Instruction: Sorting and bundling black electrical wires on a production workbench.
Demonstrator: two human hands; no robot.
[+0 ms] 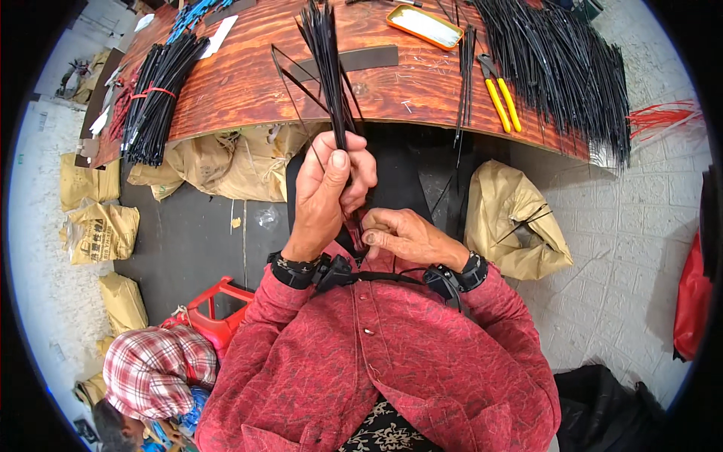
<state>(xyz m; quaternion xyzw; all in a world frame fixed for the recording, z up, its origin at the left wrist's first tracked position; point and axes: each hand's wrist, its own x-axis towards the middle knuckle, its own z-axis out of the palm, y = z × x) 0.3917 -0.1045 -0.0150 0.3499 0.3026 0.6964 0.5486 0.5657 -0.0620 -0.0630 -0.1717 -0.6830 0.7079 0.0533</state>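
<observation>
I see the L hand [331, 177] clutching a blk strip bundle [325, 64], its top end over the table [429, 87]. R hand [410, 237], short of the table, has curled fingers; can't tell if they grip anything.

The wood-grained tabletop [226, 94] carries a red-banded black bundle [157, 98] at left, blue strands [192, 16] far left, a flat dark bar [373, 58] mid-table, an orange-rimmed tray [425, 27] beyond, yellow-handled pliers [500, 94] and heaped black strips [561, 71] right.
</observation>
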